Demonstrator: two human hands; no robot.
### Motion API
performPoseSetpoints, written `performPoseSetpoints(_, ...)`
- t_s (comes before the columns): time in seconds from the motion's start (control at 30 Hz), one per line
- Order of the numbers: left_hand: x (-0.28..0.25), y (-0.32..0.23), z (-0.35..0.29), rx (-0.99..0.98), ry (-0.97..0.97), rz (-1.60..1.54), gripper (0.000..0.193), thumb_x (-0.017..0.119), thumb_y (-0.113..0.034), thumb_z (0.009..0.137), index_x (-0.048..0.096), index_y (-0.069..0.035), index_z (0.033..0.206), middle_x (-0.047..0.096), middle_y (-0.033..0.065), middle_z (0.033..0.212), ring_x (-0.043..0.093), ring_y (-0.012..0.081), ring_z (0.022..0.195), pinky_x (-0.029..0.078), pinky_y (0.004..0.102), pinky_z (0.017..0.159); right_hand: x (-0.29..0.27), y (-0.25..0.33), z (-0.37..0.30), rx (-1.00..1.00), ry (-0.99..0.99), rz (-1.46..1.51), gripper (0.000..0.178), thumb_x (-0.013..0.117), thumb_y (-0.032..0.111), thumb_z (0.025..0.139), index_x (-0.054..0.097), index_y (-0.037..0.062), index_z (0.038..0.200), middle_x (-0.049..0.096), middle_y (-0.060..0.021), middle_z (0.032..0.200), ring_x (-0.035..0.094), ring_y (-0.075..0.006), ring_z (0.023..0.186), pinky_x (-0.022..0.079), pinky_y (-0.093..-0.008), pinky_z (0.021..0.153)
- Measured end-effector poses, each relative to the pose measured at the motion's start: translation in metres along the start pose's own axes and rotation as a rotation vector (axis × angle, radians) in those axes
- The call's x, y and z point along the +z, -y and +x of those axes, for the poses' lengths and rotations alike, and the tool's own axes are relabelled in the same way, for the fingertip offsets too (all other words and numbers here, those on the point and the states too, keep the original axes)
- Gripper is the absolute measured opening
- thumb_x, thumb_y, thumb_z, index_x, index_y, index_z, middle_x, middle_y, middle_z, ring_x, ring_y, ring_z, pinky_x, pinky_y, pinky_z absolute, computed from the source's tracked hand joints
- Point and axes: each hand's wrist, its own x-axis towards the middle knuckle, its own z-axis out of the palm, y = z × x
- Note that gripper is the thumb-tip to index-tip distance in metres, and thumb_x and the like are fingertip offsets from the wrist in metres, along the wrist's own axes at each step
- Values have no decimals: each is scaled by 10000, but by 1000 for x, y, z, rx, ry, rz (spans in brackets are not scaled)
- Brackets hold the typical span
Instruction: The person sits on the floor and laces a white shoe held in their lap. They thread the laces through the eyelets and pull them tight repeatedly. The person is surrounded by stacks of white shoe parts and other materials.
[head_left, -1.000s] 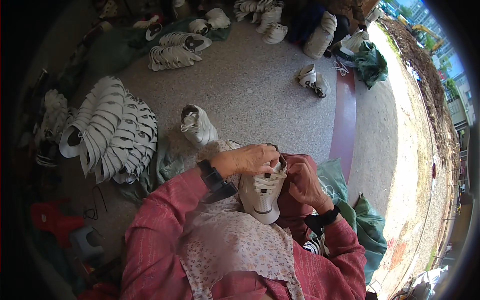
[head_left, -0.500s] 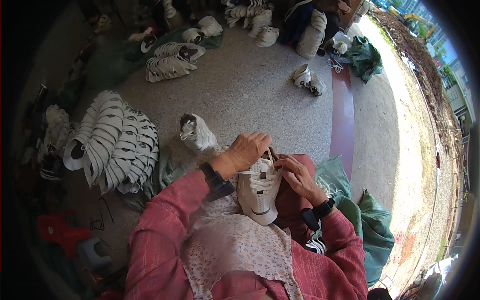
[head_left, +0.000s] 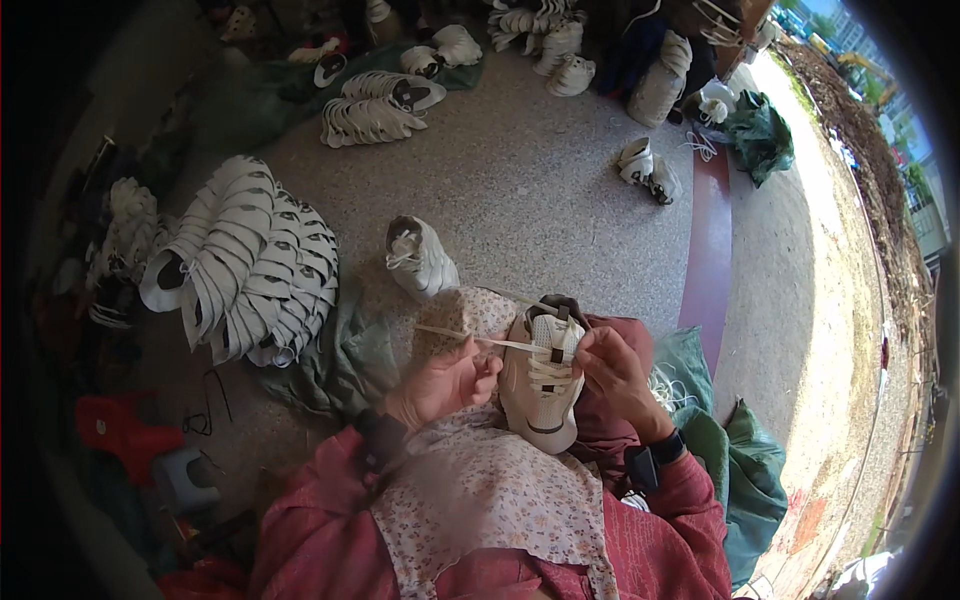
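While left hand pulls lace taut—right hand steadies shoe.

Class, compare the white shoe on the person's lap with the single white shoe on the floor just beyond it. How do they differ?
The lap shoe is held by both hands; the floor shoe lies untouched. A lace is drawn out sideways from the lap shoe by the left hand; no lace trails from the floor shoe. The lap shoe rests on cloth, the floor shoe on speckled floor. Both are white sneakers.
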Motion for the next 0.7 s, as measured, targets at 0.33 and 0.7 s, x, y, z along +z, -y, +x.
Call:
performPoseSetpoints(0.33, -102, -89, -75, 728, -183, 13, 187, 539, -192, 1055, 621, -45, 1137, 527, -10, 847, 512, 115, 762, 444, 269, 677, -129, -41, -145, -383, -341, 712, 306, 499, 330, 1059, 537, 73, 898, 396, 21, 696, 343, -93, 530, 313, -252, 514)
performPoseSetpoints(0.7, -99, -113, -108, 704, -113, 117, 265, 575, -258, 1040, 619, -49, 1196, 451, -46, 693, 409, 42, 573, 324, 212, 502, -134, -108, -143, 215, -795, -517, 239, 649, 247, 982, 662, 15, 1037, 683, -50, 813, 495, -87, 439, 353, -224, 404)
